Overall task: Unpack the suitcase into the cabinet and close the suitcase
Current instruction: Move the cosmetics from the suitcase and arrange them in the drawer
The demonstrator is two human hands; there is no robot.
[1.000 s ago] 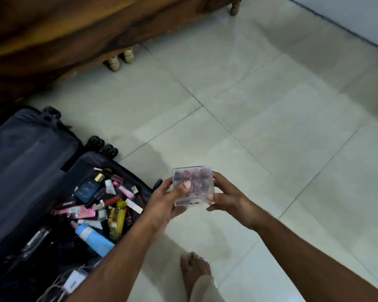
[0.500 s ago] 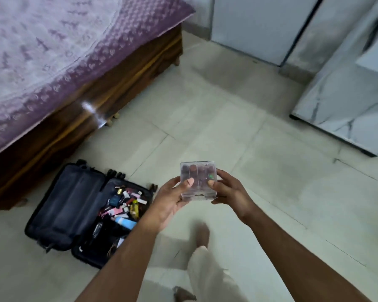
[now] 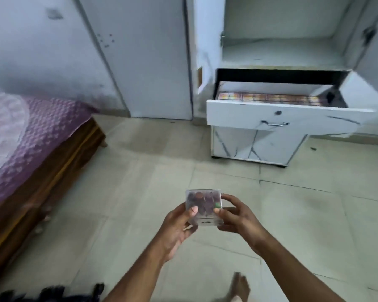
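A small clear plastic box (image 3: 203,203) with dark round pieces inside is held between both hands above the tiled floor. My left hand (image 3: 178,227) grips its left side with the thumb on top. My right hand (image 3: 236,216) grips its right side. The white cabinet (image 3: 255,147) stands ahead at the right, its drawer (image 3: 279,117) pulled out, with an open shelf (image 3: 277,53) above. Only a dark edge of the suitcase (image 3: 50,294) shows at the bottom left.
A wooden bed (image 3: 42,171) with a purple cover runs along the left. A closed white door (image 3: 144,62) stands left of the cabinet. My bare foot (image 3: 240,287) is on the tiles at the bottom. Patterned paper lines the drawer.
My view has risen from the open suitcase on the floor toward the cabinet. The suitcase has slid almost out of view. Both hands still hold the clear box.
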